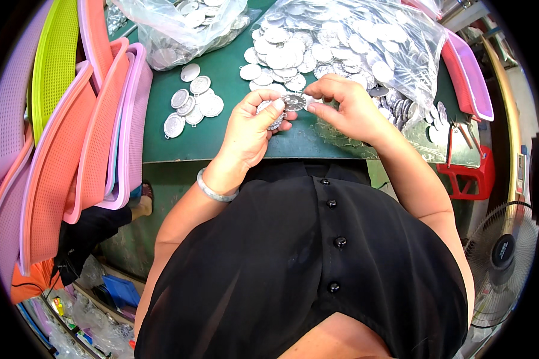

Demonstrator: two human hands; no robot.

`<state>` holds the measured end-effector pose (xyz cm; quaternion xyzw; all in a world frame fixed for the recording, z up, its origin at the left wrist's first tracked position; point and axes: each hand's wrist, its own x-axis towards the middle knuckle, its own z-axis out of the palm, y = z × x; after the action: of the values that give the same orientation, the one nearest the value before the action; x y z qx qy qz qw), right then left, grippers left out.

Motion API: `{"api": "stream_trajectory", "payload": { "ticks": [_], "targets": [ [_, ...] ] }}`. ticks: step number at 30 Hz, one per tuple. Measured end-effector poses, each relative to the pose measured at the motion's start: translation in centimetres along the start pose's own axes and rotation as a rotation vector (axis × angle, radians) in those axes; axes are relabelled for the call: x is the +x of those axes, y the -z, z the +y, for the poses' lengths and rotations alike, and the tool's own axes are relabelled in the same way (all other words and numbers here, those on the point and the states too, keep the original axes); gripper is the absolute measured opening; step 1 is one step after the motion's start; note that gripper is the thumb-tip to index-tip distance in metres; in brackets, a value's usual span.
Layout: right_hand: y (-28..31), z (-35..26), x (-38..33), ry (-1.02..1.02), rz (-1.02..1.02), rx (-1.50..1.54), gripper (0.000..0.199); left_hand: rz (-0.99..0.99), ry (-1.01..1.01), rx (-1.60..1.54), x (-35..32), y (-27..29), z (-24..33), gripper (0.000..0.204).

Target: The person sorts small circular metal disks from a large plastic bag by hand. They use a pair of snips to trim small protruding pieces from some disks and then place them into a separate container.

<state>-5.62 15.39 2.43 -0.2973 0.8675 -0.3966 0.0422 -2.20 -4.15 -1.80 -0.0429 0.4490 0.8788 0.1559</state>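
Observation:
Round silver-coloured metal medallions with small loops at the rim are at both hands. My left hand [248, 125] is closed round a small stack of medallions [274, 124], over the front part of the green table [185, 151]. One medallion [293, 103] lies between my two hands. My right hand [348, 107] pinches at its right side, thumb and forefinger round a pale disc edge. Whether that edge belongs to the same medallion or to another I cannot tell. A loose group of medallions [211, 106] rests left of my left hand.
Beyond my hands a large heap of medallions [317, 51] spills from a clear plastic bag [422, 54]. Another filled bag [161, 30] stands at the back left. Pliers [451, 143] lie at the right edge. Stacked plastic baskets [60, 167] crowd the left; a fan [503, 257] stands right.

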Motion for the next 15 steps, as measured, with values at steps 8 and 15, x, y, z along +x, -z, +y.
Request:
{"api": "stream_trajectory", "payload": {
  "ticks": [8, 15],
  "targets": [
    [-0.6, 1.4, -0.4, 0.168, 0.038, -0.590, 0.020, 0.014, 0.114, -0.239, 0.0, 0.5, 1.0, 0.012],
    [-0.4, 2.4, 0.3, 0.246, 0.081, -0.451, 0.014, 0.059, 0.118, -0.139, -0.1, -0.1, 1.0, 0.019]
  ]
}}
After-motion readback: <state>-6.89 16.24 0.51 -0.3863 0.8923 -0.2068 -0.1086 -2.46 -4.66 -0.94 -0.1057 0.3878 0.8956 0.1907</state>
